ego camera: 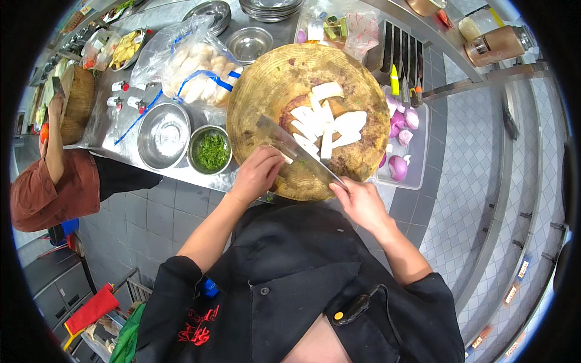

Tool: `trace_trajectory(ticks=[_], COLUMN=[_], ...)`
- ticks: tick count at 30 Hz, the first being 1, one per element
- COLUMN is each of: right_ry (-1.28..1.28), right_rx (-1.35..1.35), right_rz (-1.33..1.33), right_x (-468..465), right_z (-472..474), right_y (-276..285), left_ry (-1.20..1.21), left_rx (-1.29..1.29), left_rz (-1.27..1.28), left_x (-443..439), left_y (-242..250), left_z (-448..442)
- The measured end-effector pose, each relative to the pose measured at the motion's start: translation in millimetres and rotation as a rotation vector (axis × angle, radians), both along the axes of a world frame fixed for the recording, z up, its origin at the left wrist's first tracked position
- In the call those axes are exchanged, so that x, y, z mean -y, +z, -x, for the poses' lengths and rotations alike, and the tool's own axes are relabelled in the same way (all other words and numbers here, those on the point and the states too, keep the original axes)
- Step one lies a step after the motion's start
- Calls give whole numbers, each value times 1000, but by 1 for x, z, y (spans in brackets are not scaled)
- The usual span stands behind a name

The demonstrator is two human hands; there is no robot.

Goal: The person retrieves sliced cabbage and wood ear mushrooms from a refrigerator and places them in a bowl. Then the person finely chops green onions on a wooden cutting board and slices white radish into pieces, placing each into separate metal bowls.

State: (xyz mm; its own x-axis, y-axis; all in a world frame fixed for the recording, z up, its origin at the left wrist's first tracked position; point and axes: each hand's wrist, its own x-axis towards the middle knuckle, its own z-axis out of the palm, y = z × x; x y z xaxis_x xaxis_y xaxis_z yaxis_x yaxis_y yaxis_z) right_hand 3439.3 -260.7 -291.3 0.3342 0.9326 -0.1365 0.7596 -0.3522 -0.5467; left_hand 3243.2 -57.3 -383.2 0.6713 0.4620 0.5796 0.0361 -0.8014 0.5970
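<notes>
My right hand (361, 202) grips the handle of a cleaver (299, 149), its blade reaching up and left across a round wooden chopping block (258, 86). On the blade's near side, my left hand (258, 172) presses a thin white piece (282, 155) against the wood with bent fingers. What the piece is stays mostly hidden under them. Beyond the blade lies a loose heap of white cut pieces (327, 122), some flat slabs and some narrow strips. One squarish slab (327, 90) rests at the heap's far side. Small green flecks dot the block.
Left of the block stand a steel bowl of chopped greens (212, 152), a larger steel bowl (163, 136) and a plastic bag of pale pieces (204, 72). At right are a tub of purple onions (398, 168) and a knife rack (399, 59). A co-worker (59, 186) works far left.
</notes>
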Motion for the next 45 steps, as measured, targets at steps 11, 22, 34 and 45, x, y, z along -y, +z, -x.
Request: trace_trajectory(ticks=[11, 22, 34, 45], right_ry=[38, -956, -1202, -1047], right_rx=[356, -315, -1109, -1080], right_rz=[-238, 31, -354, -208], right_x=[35, 141, 46, -21], right_z=[-5, 75, 128, 179], right_y=[6, 10, -69, -68], left_ry=[-3, -442, -392, -312], left_rx=[-413, -359, -477, -255], left_rz=[-60, -205, -286, -134], left_x=[-4, -59, -40, -41], left_y=[68, 21, 22, -1], left_z=[-34, -110, -69, -66])
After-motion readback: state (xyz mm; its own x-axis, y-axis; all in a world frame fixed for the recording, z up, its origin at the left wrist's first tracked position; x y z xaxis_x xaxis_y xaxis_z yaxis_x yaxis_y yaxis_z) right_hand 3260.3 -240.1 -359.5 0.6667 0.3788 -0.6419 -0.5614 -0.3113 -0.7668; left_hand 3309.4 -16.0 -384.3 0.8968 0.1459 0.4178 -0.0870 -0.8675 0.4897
